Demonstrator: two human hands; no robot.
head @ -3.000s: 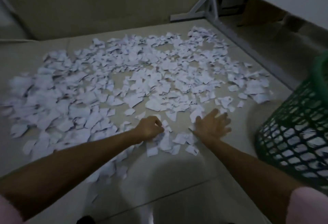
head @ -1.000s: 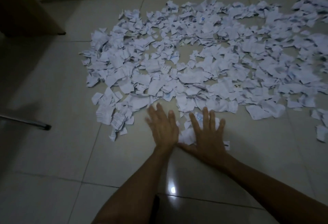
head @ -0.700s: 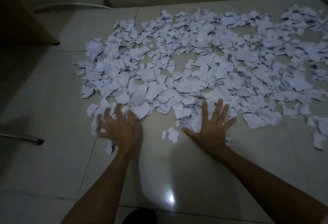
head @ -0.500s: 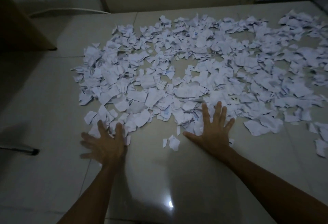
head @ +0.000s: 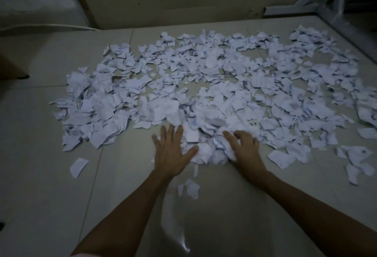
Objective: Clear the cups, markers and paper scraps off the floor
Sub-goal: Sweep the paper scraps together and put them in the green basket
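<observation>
Across the tiled floor (head: 51, 195) your paper scraps (head: 204, 85) lie too many to count. Your left hand (head: 171, 154) presses flat, fingers straight and spread, beside a small bunched heap (head: 206, 150). Your right hand (head: 244, 150) seems to cup that heap, fingers bent; dim light blurs its grip. Three loose scraps (head: 190, 187) sit between your wrists.

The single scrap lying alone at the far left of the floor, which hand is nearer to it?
Left. The left hand lies to the right of that lone scrap, with bare floor between; the right hand is farther right, beyond the heaped scraps.
</observation>
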